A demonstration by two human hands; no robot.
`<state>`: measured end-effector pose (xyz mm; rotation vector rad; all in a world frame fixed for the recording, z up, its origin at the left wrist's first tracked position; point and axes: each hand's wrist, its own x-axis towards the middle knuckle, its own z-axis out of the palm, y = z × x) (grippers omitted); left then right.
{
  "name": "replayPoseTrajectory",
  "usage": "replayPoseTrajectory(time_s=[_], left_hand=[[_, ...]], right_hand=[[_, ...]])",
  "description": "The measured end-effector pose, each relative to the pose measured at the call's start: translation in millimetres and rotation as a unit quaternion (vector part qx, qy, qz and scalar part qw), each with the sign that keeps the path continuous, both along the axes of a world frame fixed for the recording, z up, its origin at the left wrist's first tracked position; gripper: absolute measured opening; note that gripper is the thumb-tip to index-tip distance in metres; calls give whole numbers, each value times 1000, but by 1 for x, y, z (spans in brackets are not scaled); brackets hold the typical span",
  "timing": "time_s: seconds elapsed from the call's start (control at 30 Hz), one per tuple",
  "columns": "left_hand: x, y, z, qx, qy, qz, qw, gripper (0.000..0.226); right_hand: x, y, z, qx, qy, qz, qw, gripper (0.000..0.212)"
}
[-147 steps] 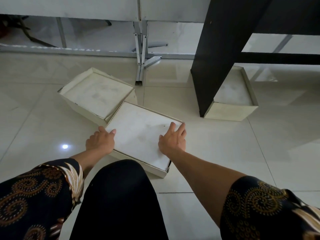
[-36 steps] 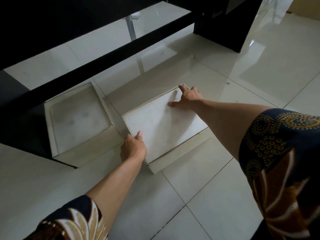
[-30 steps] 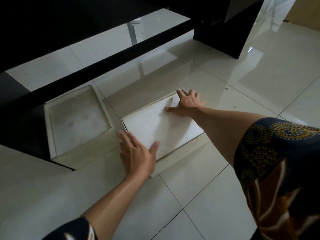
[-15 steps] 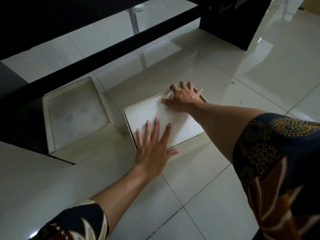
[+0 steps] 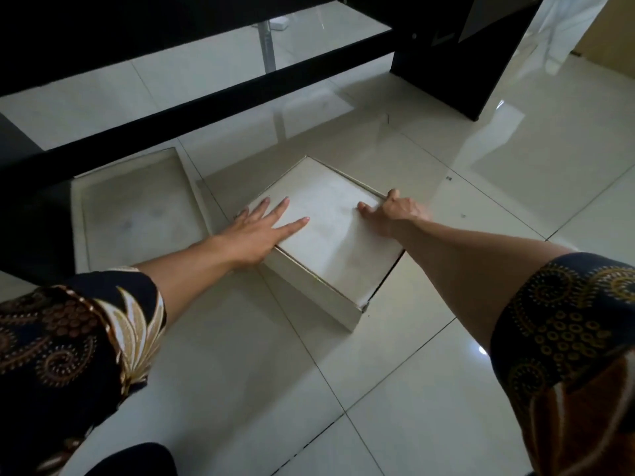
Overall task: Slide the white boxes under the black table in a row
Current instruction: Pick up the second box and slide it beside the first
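Two flat white boxes lie on the tiled floor by the black table. One white box sits at the left, partly under the table's dark edge and beside its left leg. The second white box lies to its right, turned at an angle, with a gap between them. My left hand rests flat, fingers spread, on that box's near left corner. My right hand grips its right edge, thumb on top and fingers curled over the side.
The table's black crossbar runs low across the floor behind the boxes. A black table leg stands at the upper right. A metal pole rises beyond the bar. Glossy tiles stretch to the right.
The second box has turned and slid a little further from me towards the crossbar. My left hand shifted to its left corner; my right hand moved from the far corner to the right edge.
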<state>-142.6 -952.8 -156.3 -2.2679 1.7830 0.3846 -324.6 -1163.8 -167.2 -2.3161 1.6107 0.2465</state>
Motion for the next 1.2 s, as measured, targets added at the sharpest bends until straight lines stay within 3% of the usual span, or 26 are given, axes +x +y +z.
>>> replayPoseTrajectory(time_s=[0.13,0.27,0.37,0.4,0.47,0.53,0.8,1.03,1.2], left_hand=[[-12,-4,12,16,0,40,999,116],[-34,-15,21,15,92,100,991,97],[-66,-18,11,-12,150,84,985,82],[-78,-18,6,-10,151,74,986,87],[-98,-14,-6,5,126,59,990,109],[-105,-10,-16,-7,80,43,996,115],[-78,-10,-13,8,61,55,997,101],[-20,-13,-2,40,63,128,989,97],[10,-13,-4,35,43,162,985,94]], right_hand=[[4,3,3,-3,23,9,1000,84],[7,6,6,24,48,3,999,90],[14,13,12,61,56,-25,996,90],[17,16,14,67,55,-32,996,90],[19,19,15,75,52,-36,995,91],[19,19,13,86,51,-38,994,90],[42,16,14,128,-2,-21,991,91],[84,30,15,82,-94,39,991,88],[111,43,5,101,-138,58,984,102]])
